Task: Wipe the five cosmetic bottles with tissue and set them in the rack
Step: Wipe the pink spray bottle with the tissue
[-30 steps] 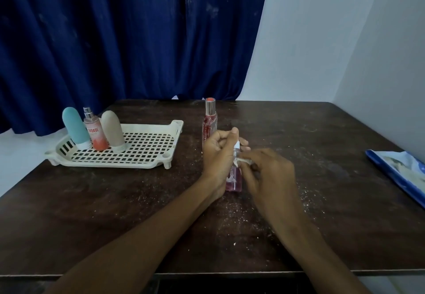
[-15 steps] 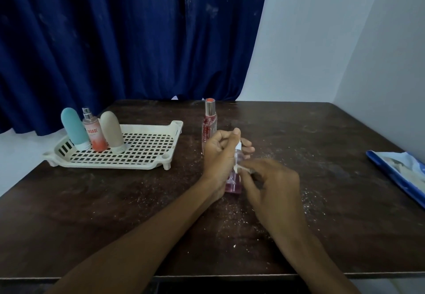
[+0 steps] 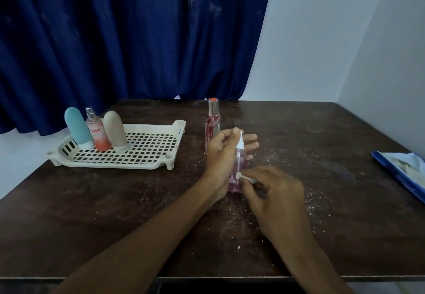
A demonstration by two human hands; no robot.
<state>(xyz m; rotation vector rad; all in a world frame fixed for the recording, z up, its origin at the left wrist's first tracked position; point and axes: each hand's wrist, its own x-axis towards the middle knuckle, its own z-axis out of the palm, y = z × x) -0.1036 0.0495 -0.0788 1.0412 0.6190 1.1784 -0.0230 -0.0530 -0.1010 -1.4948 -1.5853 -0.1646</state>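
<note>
Head view: at left a white rack point(image 3: 150, 164) holds three upright bottles in a row at its left end: teal point(image 3: 77, 128), peach point(image 3: 98, 135), beige point(image 3: 115, 131). A tall red bottle point(image 3: 213, 122) stands on the table point(image 3: 115, 213) right of the rack, just behind the left hand point(image 3: 222, 155), whose fingers curl round a pink bottle point(image 3: 240, 160). The right hand point(image 3: 276, 192) pinches tissue point(image 3: 243, 177) against its lower body. A blue packet point(image 3: 404, 169) lies far right.

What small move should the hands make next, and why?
Probably slide the tissue down to the pink bottle's base: the right hand pinches it low on the body, while the left hand holds the bottle upright.
</note>
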